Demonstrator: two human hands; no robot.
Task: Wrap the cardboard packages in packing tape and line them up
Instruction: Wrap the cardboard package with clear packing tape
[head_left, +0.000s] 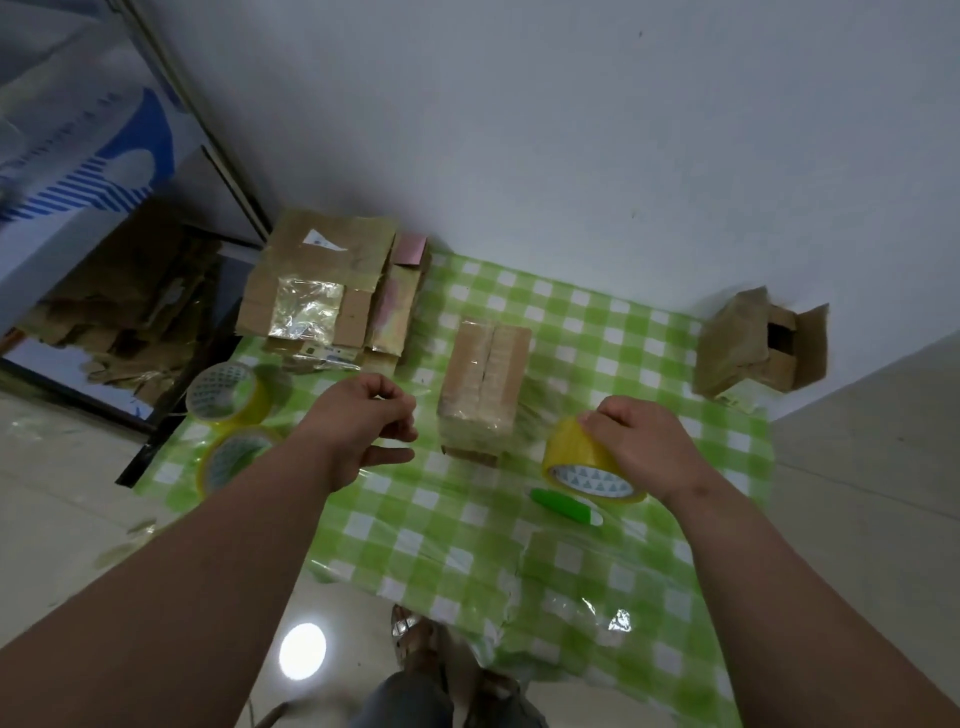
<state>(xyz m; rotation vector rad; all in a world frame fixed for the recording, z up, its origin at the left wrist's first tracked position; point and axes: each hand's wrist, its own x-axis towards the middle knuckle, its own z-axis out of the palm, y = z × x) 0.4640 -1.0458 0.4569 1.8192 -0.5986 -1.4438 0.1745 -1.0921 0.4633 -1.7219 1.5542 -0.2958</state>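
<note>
A cardboard package (483, 384) with glossy clear tape over it lies in the middle of the green checked tablecloth (447, 525). My right hand (644, 441) grips a yellow tape roll (592, 462) from above, just right of the package, with the roll resting on the cloth. My left hand (369, 421) hovers left of the package with its fingers curled and its thumb out. Whether it pinches a strip of clear tape is too blurred to tell.
A stack of flat taped packages (317, 291) sits at the back left, with two more tape rolls (226, 397) (234, 457) at the left edge. A green cutter (566, 506) lies below the held roll. An open cardboard box (758, 348) stands back right against the wall.
</note>
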